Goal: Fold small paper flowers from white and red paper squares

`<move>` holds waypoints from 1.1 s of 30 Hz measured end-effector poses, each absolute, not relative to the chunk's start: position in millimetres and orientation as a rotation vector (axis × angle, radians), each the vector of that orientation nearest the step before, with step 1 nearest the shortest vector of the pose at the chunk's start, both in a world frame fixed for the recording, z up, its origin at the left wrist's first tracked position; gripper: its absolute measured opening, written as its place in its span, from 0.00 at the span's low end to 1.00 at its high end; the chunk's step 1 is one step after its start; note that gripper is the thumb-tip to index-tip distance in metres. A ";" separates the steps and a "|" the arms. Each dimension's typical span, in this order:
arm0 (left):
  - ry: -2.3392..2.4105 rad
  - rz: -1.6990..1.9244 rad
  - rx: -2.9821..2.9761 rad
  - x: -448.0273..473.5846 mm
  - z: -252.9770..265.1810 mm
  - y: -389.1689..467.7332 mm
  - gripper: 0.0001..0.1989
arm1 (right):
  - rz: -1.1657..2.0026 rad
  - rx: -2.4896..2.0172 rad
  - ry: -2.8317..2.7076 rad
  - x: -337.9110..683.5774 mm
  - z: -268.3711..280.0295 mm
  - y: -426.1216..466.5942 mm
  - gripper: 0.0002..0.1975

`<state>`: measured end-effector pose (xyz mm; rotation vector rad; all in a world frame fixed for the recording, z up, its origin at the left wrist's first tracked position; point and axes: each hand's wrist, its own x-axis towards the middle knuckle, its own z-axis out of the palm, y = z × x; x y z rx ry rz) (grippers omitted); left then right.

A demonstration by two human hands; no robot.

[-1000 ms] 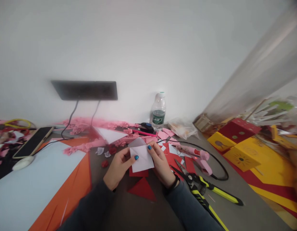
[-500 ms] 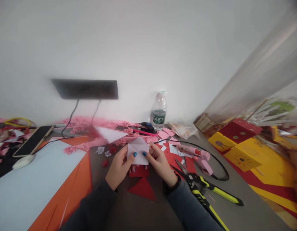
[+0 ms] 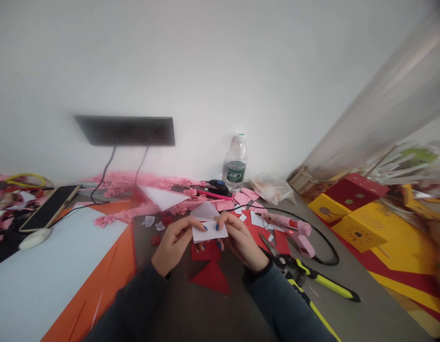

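Between my two hands is a small white piece of paper [image 3: 210,232], folded into a narrow rectangle above the desk. My left hand [image 3: 173,242] pinches its left end, thumb on the near face and fingers behind and below. At the right end, my right hand [image 3: 243,241] grips it the same way. Below the paper lie a red paper square [image 3: 204,252], partly covered by my fingers, and a red paper triangle [image 3: 211,279]. Another white paper [image 3: 204,211] shows just behind the folded one.
To the right lie yellow-handled snips [image 3: 312,278], a pink glue gun [image 3: 287,224] with a black cord, and red paper scraps. A water bottle [image 3: 236,164] stands by the wall. White and orange sheets [image 3: 59,256], a phone [image 3: 51,207] and a mouse [image 3: 35,239] are left. Yellow boxes [image 3: 362,232] sit far right.
The white paper was a larger square with its flat face showing; now it is doubled over into a narrow strip. Both hands have shifted slightly and still hold its ends.
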<state>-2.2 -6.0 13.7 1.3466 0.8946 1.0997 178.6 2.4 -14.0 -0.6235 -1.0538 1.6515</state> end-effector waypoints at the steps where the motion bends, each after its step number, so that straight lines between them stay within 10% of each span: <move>1: 0.898 1.090 1.362 -2.3 13.5 -6.1 0.10 | 1.664 -0.616 -1.046 178.2 -13.8 2.9 0.09; 33: 1.129 1.062 1.623 5.1 4.9 -11.0 0.09 | 1.400 -0.892 -1.322 166.5 -12.8 -1.5 0.18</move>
